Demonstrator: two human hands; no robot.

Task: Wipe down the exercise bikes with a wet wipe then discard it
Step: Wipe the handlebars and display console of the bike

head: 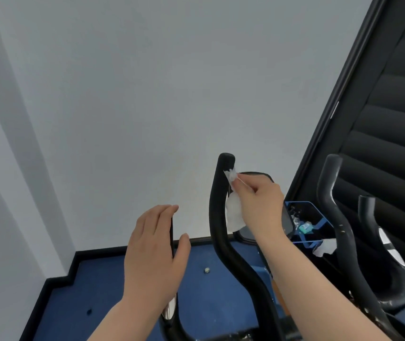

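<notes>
left handlebar: mostly hidden behind my left hand
console: covered by my right hand
bin contents: too small

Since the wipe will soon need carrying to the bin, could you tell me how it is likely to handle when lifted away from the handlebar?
The wet wipe will probably be floppy: it hangs crumpled below the right hand, which pinches its top against the handlebar. It looks thin and light, so a fingertip pinch should carry it. Its ragged upper edge suggests it may tear if tugged.
</notes>
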